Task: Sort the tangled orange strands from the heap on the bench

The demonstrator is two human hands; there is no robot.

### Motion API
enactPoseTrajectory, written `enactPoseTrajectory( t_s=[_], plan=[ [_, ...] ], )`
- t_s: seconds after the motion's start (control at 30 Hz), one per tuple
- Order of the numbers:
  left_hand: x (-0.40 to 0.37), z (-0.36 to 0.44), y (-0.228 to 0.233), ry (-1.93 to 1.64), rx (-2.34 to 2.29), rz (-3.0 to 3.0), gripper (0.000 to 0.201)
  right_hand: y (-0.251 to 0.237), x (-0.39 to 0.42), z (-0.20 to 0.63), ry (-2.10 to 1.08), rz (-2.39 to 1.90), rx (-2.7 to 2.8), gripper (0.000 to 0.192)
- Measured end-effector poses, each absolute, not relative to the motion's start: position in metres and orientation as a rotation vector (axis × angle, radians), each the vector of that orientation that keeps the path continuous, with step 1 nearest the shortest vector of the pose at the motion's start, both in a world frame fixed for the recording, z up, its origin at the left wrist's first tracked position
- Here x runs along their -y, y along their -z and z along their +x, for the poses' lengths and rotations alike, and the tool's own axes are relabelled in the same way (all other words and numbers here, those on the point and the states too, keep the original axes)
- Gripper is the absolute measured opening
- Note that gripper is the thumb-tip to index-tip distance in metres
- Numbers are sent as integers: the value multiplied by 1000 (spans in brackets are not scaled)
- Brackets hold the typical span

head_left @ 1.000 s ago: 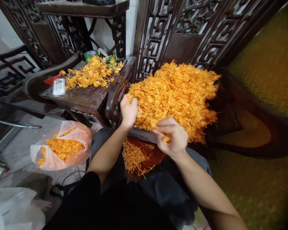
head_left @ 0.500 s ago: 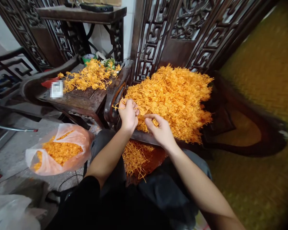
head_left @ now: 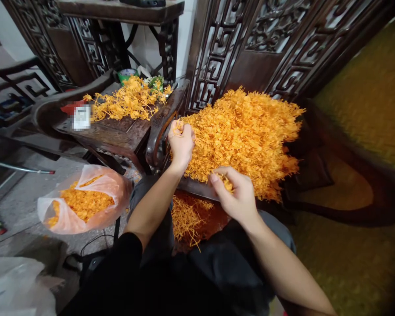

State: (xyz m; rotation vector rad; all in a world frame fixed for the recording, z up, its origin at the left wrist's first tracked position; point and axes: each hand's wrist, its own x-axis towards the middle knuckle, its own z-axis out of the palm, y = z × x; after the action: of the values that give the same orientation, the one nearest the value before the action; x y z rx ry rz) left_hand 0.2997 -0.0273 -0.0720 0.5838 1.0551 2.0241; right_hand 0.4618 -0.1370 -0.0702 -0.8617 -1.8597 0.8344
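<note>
A big heap of orange, many-branched sprigs [head_left: 243, 136], which look like plastic flower parts, lies on a dark wooden chair before me. At its left edge my left hand [head_left: 181, 145] is closed, with bits of an orange sprig showing between its fingers. My right hand [head_left: 236, 191] is curled at the heap's near edge, thumb against the fingers, and small orange pieces show inside its grip. Below, between my knees, thin orange stems [head_left: 187, 219] lie in a reddish container [head_left: 213, 221]. How much each hand holds is partly hidden by the fingers.
On the floor at left stands a pinkish plastic bag [head_left: 121, 193] of small orange pieces. More orange sprigs [head_left: 128, 101], a green tape roll [head_left: 127, 74] and a red item [head_left: 73, 106] lie on the neighbouring wooden chair [head_left: 118, 136]. A carved wooden screen [head_left: 260, 66] rises behind.
My right hand has moved right and toward me, away from the left, and now has orange pieces in its curl. My left hand has risen slightly; the long strand at its fingers no longer sticks out.
</note>
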Motion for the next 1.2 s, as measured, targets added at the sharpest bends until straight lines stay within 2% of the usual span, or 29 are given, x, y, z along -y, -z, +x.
enactPoseTrajectory(
  t_s=[0.07, 0.13, 0.3, 0.5, 0.63, 0.73, 0.83, 0.9, 0.97, 1.1, 1.2],
  plan=[
    [34, 305, 72, -1926, -974, 502, 33, 75, 128, 466, -1237, -915, 1713, 20],
    [40, 309, 72, -1843, -912, 414, 35, 81, 121, 468, -1476, -936, 1556, 28],
    [44, 310, 70, -1803, -782, 366, 35, 91, 117, 462, -1667, -985, 1444, 32],
    [62, 332, 65, -1892, -800, 527, 35, 92, 102, 453, -1793, -835, 1197, 53],
    [90, 338, 62, -1832, -929, 1168, 33, 93, 90, 458, -1662, -809, 1088, 53],
    [104, 319, 54, -1484, -906, 1702, 31, 98, 87, 465, -1469, -842, 1133, 46],
    [106, 286, 44, -1085, -849, 1957, 18, 103, 83, 474, -1382, -929, 1209, 44],
    [105, 263, 40, -902, -859, 1984, 33, 104, 80, 482, -1345, -988, 1268, 45],
    [103, 244, 38, -903, -984, 1913, 47, 103, 76, 490, -1300, -1035, 1354, 47],
    [102, 238, 44, -1083, -1220, 1683, 38, 95, 73, 497, -1169, -1114, 1570, 43],
    [101, 260, 56, -899, -1076, 1615, 35, 87, 74, 494, -1085, -1032, 1763, 36]
  ],
)
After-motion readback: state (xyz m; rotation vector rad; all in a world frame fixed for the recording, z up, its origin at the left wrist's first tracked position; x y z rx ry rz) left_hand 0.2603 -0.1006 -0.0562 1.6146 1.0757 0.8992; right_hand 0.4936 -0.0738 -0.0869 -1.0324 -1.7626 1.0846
